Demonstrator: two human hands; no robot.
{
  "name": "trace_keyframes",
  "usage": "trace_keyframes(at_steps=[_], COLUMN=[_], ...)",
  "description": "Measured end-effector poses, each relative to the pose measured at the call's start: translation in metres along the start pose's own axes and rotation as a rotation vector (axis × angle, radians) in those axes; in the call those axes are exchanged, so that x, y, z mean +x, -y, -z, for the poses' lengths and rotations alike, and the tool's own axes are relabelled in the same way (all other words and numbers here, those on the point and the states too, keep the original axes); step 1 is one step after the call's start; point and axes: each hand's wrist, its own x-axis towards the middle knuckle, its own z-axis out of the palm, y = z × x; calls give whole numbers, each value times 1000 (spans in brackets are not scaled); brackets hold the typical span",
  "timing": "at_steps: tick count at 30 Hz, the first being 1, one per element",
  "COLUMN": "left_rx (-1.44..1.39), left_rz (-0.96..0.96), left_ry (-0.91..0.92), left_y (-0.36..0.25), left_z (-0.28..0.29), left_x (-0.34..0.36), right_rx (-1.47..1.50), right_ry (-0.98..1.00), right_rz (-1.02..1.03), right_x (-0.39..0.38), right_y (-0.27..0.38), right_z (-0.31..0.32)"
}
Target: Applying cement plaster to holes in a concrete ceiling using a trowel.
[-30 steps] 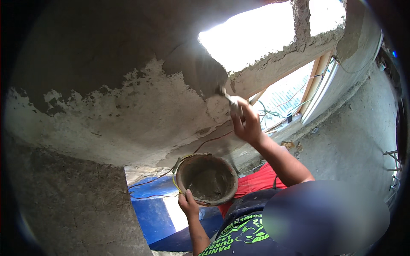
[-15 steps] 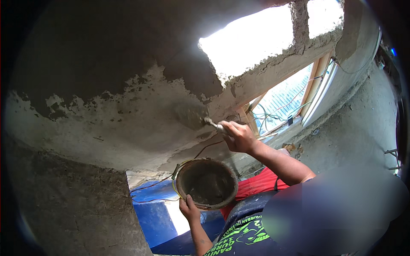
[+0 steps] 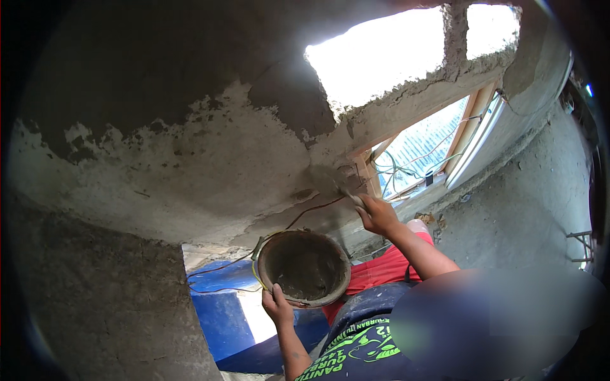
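Observation:
My left hand (image 3: 278, 306) grips the near rim of a round bucket (image 3: 346, 279), thumb over the edge. Grey wet mortar (image 3: 305, 270) lies inside it, and the bucket tilts so its mouth faces up toward me. In my right hand (image 3: 379, 217) is the handle of a trowel (image 3: 345, 190), fingers wrapped round it. The trowel's blade is blurred by motion and lies close to the plastered wall (image 3: 254, 171), above and right of the bucket; whether it touches the wall I cannot tell.
Darker, wetter plaster (image 3: 127, 63) covers the upper wall in a ragged edge. Bright openings (image 3: 381, 57) break the wall above. A wooden-framed window (image 3: 470, 127) with loose cables stands at right. A thin cable (image 3: 316, 207) passes behind the bucket; blue panels (image 3: 219, 317) stand below left.
My right hand has swung the trowel down and to the right along the wall, away from the pale plaster patch. The bucket in my left hand has shifted slightly left and up.

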Motion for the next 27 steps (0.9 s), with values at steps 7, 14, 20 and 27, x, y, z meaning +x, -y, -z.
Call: trace_keyframes(at_steps=[7, 14, 20, 27], left_rx=[57, 44, 99, 3], left_rz=[-26, -32, -103, -118], left_ry=[-17, 7, 6, 29], left_y=[12, 1, 2, 1], left_z=[11, -1, -5, -10], left_x=[1, 12, -9, -19], right_rx=[378, 16, -498, -396], right_ry=[590, 934, 1289, 1199], right_rz=[-438, -36, 321, 806], right_x=[-49, 11, 65, 32], right_y=[19, 69, 137, 155], right_z=[51, 64, 3, -34])
